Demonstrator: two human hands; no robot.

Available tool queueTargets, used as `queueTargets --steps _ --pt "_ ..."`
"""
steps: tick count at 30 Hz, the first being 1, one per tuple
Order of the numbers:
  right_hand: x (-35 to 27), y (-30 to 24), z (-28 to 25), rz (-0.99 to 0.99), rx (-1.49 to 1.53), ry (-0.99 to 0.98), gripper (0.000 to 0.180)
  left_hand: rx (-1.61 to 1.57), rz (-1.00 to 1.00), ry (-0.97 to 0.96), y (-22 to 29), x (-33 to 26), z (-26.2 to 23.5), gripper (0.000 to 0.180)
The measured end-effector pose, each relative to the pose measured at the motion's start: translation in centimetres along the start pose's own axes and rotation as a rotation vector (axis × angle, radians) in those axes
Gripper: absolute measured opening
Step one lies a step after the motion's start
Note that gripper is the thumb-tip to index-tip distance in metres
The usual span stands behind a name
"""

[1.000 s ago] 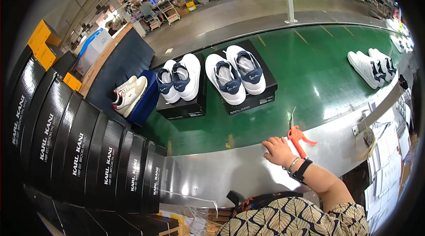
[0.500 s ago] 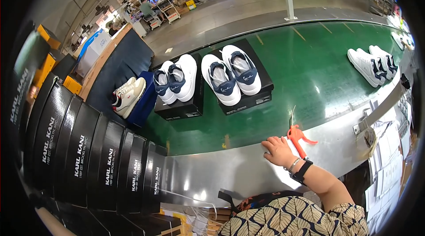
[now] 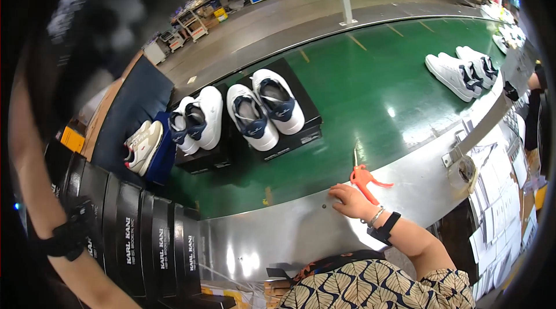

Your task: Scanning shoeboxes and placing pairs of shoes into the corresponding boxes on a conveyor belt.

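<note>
My left hand [image 3: 30, 152], dark and blurred at the left rim, is raised with its black wristband below it. It appears to grip the side of a black shoe box [image 3: 101, 31] that looms blurred at the upper left; its fingertips are hidden. My right hand [image 3: 350, 200] lies palm down, fingers laid out, on the metal table edge [image 3: 289, 216]. Just beside it rests an orange-red air blow gun [image 3: 363, 178] with a thin metal nozzle. Two pairs of white sneakers with navy heels, a nearer pair [image 3: 266, 109] and a left pair [image 3: 198, 119], sit on black shoe boxes.
Beige sneakers [image 3: 143, 147] lean on a blue box [image 3: 159, 161] at the left. Black shoe boxes [image 3: 130, 239] stand in a row at lower left. More white sneakers [image 3: 460, 74] are on the green belt [image 3: 370, 89] at right, near a metal bar [image 3: 486, 126] and papers [image 3: 498, 216].
My left arm has risen into view, and a black shoe box now blocks the upper left. The view has shifted. My right hand stays by the air blow gun.
</note>
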State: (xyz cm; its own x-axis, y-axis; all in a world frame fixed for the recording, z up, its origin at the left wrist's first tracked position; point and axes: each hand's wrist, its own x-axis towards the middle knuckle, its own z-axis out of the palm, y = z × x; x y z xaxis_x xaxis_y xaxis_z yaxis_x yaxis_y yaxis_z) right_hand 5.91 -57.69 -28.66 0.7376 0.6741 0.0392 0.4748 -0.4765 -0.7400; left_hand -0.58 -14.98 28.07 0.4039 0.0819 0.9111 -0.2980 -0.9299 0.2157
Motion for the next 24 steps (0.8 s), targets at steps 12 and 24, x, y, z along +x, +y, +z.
queueTargets --steps 12,24 --pt "-8.4 -0.6 -5.8 0.126 -0.252 0.467 0.034 0.087 0.543 -0.264 18.7 -12.0 34.4 0.039" --pt "-11.3 1.5 -4.3 0.121 -0.192 0.455 0.051 -0.466 -0.173 -0.519 22.2 -13.9 45.1 0.035"
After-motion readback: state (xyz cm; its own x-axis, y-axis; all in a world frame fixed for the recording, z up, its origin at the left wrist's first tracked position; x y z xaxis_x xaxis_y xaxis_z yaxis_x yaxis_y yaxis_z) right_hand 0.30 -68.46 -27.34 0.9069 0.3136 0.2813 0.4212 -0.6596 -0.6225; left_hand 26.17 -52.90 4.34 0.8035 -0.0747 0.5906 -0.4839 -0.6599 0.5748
